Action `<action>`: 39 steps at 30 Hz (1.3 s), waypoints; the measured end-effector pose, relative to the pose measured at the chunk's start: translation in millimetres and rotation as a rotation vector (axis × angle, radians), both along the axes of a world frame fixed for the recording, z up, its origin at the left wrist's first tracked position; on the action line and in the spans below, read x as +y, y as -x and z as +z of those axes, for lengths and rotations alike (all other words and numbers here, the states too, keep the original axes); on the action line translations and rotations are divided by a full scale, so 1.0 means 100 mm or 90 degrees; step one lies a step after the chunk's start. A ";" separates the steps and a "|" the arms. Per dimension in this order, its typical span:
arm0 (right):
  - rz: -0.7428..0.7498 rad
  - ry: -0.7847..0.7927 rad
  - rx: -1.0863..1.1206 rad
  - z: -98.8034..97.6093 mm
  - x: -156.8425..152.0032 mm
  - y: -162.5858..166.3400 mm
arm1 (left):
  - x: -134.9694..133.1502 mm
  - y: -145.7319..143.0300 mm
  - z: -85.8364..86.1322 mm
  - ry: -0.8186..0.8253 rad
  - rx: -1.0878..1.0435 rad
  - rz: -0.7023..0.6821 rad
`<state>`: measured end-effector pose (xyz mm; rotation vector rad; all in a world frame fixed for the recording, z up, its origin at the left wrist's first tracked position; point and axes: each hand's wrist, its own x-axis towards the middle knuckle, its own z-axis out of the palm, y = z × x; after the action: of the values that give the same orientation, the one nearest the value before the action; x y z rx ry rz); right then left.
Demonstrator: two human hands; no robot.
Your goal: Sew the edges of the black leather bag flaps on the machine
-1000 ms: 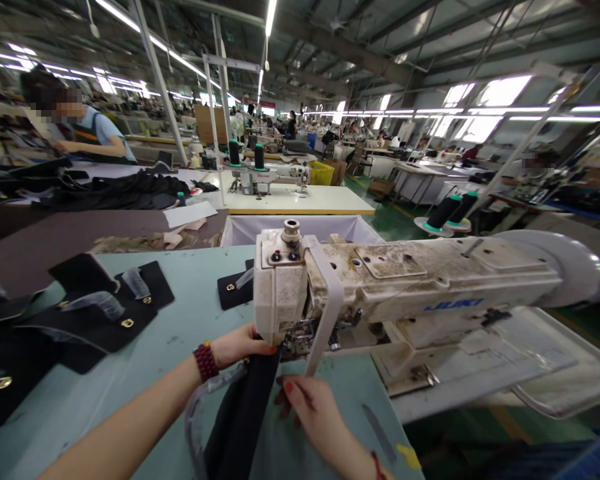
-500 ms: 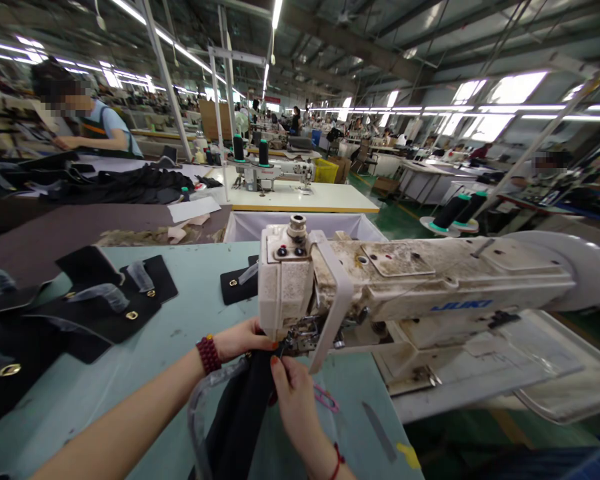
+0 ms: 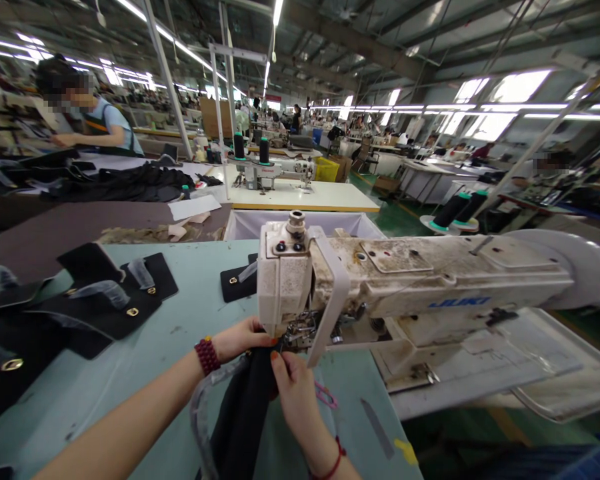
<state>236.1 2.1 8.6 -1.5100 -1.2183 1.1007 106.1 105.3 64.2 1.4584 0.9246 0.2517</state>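
A black bag piece runs from the lower edge of the view up to the needle area of a white, stained sewing machine. My left hand holds its left side close beside the machine head, thumb and fingers on the material. Its right edge is pinched by my right hand, just in front of the needle area. A plastic-wrapped handle curves along the left of the piece. The needle and presser foot are largely hidden by the machine head and my fingers.
Black pieces with wrapped handles and gold fittings lie on the pale green table at left. Pink scissor-like handles, a grey blade and a yellow scrap are at right. A co-worker works at far left.
Both hands stay on the black bag piece by the machine head, with hardly any movement. The whole view has shifted very slightly.
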 end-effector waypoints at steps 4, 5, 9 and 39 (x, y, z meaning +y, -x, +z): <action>-0.013 -0.019 -0.017 0.02 -0.01 -0.01 | 0.00 0.00 0.01 -0.001 0.004 -0.002; -0.016 -0.022 -0.021 0.02 -0.01 -0.01 | 0.00 0.00 0.01 -0.002 0.004 -0.002; -0.015 -0.034 -0.028 0.00 0.00 -0.01 | 0.00 0.00 -0.01 -0.006 -0.001 0.002; 0.027 -0.009 0.038 0.00 0.02 -0.07 | -0.06 -0.02 -0.09 0.043 -0.066 0.091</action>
<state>242.6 3.9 8.4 -1.4362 -1.2193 1.1549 108.4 99.1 55.7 1.3076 0.9447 0.3946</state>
